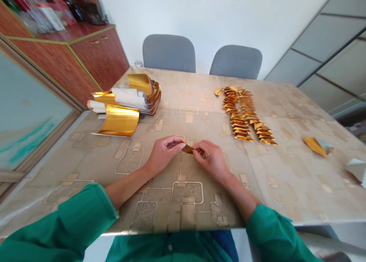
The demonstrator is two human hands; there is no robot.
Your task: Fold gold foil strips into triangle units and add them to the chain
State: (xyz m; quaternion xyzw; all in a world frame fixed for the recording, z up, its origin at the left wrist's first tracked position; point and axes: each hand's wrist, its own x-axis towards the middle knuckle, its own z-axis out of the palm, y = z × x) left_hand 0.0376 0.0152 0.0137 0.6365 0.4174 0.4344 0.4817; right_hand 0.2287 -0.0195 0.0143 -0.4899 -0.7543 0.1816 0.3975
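My left hand and my right hand meet over the middle of the table. Both pinch a small folded piece of gold foil paper between their fingertips, just above the tabletop. A stack of curled gold and white paper sheets lies at the far left. One loose curled gold sheet rests in front of that stack. Several folded gold pieces lie in two rows at the far right of centre.
A folded gold and silver piece lies near the right edge, with a white folded piece beyond it. Two grey chairs stand at the far side. A wooden cabinet runs along the left.
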